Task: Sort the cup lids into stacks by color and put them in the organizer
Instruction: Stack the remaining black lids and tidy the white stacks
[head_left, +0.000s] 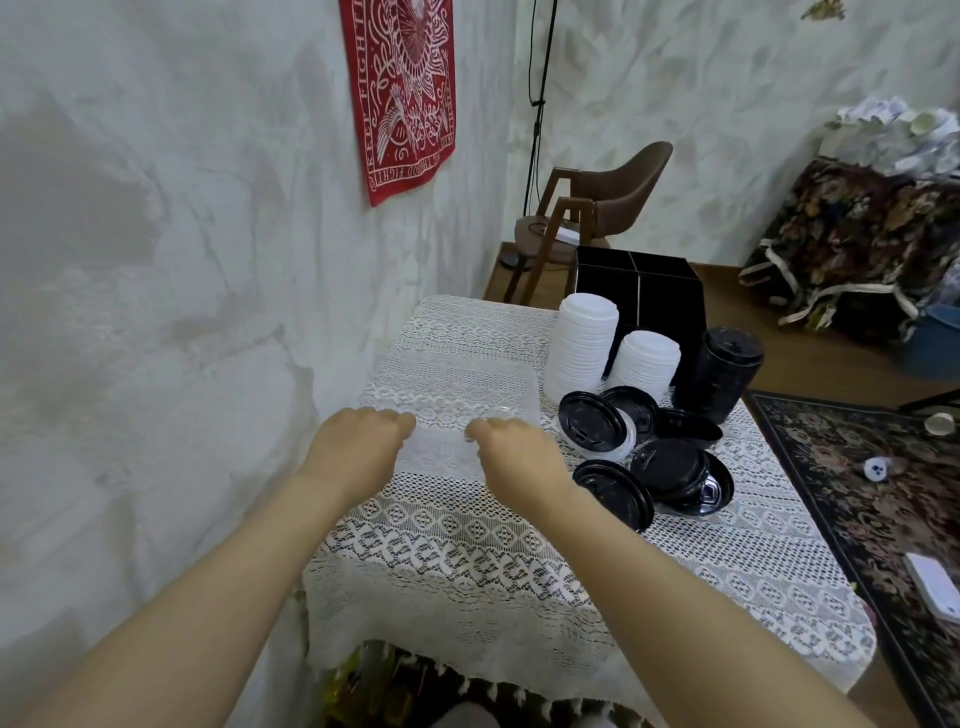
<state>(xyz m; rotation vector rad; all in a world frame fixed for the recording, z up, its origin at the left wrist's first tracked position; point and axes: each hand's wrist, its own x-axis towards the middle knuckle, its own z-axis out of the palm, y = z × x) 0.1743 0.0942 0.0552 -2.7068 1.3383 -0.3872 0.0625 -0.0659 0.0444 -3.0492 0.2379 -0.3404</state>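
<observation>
Lids in black (670, 467) lie loose right of centre on the lace tablecloth (467, 561), in front of two white lid stacks (584, 348) and a black lid stack (722, 374). Behind those, above and right of centre, stands the black divided organizer (639, 286). At centre frame, the left hand (363, 441) and right hand (514, 452) curl their fingers over the near edge of a clear plastic tray (457, 384), gripping it.

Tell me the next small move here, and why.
Probably move the right hand over to the nearest loose black lid and pick it up. More lie scattered beside it, while two white stacks and a black stack already stand by the organizer, so gathering the loose ones looks like what is left.
</observation>
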